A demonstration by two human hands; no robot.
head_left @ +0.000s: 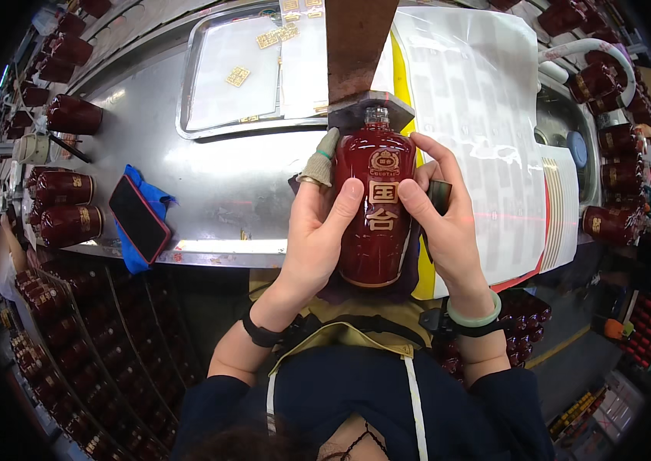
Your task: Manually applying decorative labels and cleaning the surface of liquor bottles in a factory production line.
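Observation:
A dark red glass bottle (375, 246) with gold emblem and raised gold characters lies between my hands, its clear neck pointing away from me against a dark angled block (348, 114). My left hand (316, 219) grips its left side, thumb resting on the front; a grey cloth finger cot with a green band covers one fingertip. My right hand (445, 207) holds the other side, thumb beside the characters. A dark cylindrical piece shows by the right fingers, and I cannot make out what it is. Dark cloth lies under the bottle.
A metal tray (187, 100) holding white sheets and gold character pieces (238, 76) lies at the back. A phone (139, 217) on blue cloth is at the left. White sheets (479, 92) cover the right. Red bottles (68, 217) line both sides; a brown post (358, 46) stands ahead.

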